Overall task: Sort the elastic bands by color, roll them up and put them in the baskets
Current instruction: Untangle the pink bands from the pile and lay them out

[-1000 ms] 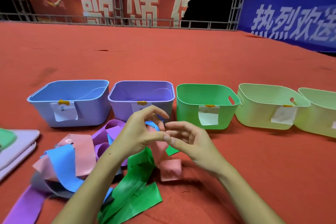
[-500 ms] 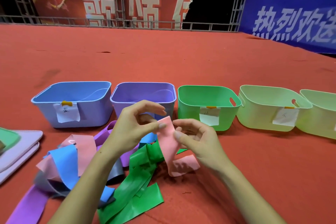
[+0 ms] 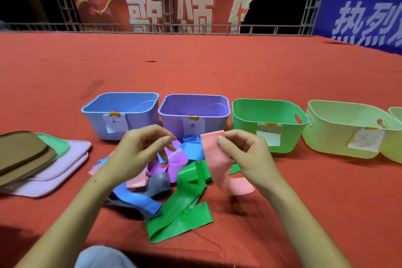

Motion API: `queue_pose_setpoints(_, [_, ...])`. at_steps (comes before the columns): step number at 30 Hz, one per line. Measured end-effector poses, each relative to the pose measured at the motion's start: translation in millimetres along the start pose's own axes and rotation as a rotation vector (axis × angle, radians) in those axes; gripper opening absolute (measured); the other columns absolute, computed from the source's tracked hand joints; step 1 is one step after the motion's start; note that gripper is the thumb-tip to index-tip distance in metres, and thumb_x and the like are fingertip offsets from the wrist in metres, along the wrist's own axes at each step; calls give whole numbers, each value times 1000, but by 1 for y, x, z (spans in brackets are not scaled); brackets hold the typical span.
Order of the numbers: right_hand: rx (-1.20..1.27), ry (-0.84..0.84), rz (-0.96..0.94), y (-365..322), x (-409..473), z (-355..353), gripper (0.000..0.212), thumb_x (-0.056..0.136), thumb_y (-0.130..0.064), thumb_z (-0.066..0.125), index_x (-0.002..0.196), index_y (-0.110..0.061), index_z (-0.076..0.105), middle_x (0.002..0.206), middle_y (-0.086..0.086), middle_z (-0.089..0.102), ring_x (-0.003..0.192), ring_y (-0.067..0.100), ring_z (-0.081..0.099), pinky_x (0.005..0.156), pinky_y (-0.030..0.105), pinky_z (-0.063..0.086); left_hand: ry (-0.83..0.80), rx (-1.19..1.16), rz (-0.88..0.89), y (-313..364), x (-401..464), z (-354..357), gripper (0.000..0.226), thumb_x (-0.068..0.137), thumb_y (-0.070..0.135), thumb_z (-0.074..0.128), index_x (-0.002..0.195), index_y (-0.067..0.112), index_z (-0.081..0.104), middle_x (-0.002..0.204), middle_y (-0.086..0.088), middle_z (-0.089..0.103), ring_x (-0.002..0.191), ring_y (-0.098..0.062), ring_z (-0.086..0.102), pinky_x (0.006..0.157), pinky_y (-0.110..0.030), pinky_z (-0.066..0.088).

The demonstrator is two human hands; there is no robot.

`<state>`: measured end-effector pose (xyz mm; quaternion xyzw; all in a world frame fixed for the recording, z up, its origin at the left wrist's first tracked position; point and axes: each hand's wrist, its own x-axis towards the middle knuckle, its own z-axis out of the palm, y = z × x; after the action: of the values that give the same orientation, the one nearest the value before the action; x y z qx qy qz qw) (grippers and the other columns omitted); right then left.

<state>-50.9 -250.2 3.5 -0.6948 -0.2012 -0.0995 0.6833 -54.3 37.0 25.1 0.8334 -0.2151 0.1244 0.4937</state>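
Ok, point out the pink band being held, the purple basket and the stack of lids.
pink band (image 3: 214, 154), head view, flat stretch just under the held end
purple basket (image 3: 171, 125), head view, front wall left of its label
stack of lids (image 3: 21, 148), head view, brown top lid
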Motion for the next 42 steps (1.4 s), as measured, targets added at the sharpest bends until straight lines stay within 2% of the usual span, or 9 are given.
queue_pose_setpoints(5, [-13, -31, -10, 5, -5, 8, 8, 97, -10, 71, 97, -7, 78, 82, -8, 75, 77, 3, 63, 70, 20, 50, -90, 384, -39, -36, -29, -31, 8, 94, 24, 80, 89, 28, 77, 81, 14, 76, 74, -11, 71, 69, -30, 55])
queue_pose_setpoints(10, [-11, -37, -1, 9, -6, 9, 7, 97, -10, 71, 95, -10, 78, 78, -13, 73, 73, 1, 61, 68, 17, 48, -170, 658, -147, -74, -49, -40, 33, 69, 60, 86, 90, 36, 75, 82, 20, 70, 82, -2, 62, 72, -28, 52])
queue_pose_setpoints(14, [-14, -39, 16, 11, -5, 9, 8, 96, -17, 72, 95, -13, 79, 84, -6, 76, 78, 6, 64, 71, 22, 51, -204, 844, -87, -90, -49, -32, 24, 72, 52, 91, 87, 39, 76, 83, 21, 62, 89, -8, 56, 73, -34, 50])
queue_pose_setpoints(19, [-15, -41, 24, 12, -3, 7, 8, 97, -13, 71, 94, -11, 78, 76, -12, 72, 71, 2, 59, 66, 18, 47, -157, 727, -37, -84, -42, -36, 9, 84, 38, 87, 83, 36, 78, 82, 18, 66, 81, -6, 59, 69, -31, 48])
queue_pose_setpoints(22, [-15, -31, 21, 11, -2, 5, 8, 96, -15, 72, 93, -13, 79, 75, -12, 71, 69, 1, 58, 65, 18, 47, -115, 583, -25, -65, -39, -39, 12, 83, 33, 88, 82, 35, 77, 84, 22, 68, 80, -6, 62, 70, -19, 45])
queue_pose_setpoints(27, [-9, -13, 31, 6, -2, 0, 10, 94, -25, 73, 93, -18, 80, 80, -9, 73, 74, 6, 61, 70, 28, 49, -77, 473, -29, -31, -16, -46, 17, 94, 17, 80, 85, 30, 72, 88, 16, 72, 81, -9, 68, 67, -18, 49])
queue_pose_setpoints(32, [-5, 0, 19, 1, 0, -7, 10, 96, -19, 72, 91, -20, 81, 80, -9, 74, 75, 4, 62, 69, 23, 50, 21, 496, -9, 2, 25, -58, 19, 94, 7, 72, 84, 22, 68, 83, 16, 73, 80, -3, 70, 70, -11, 48])
queue_pose_setpoints(37, [14, 40, 22, -3, 2, -16, 13, 91, -30, 73, 95, -21, 81, 87, -2, 77, 83, 10, 65, 76, 37, 52, 105, 546, 48, 32, 64, -65, 14, 93, 11, 75, 86, 23, 71, 80, 10, 76, 79, -4, 71, 76, -28, 55])
queue_pose_setpoints(42, [26, 86, 11, -6, 3, -24, 13, 90, -30, 73, 96, -22, 80, 89, -3, 77, 84, 7, 65, 78, 37, 54, 213, 579, 72, 57, 92, -61, 11, 84, 37, 69, 88, 30, 75, 76, 14, 77, 76, -7, 75, 74, -41, 60])
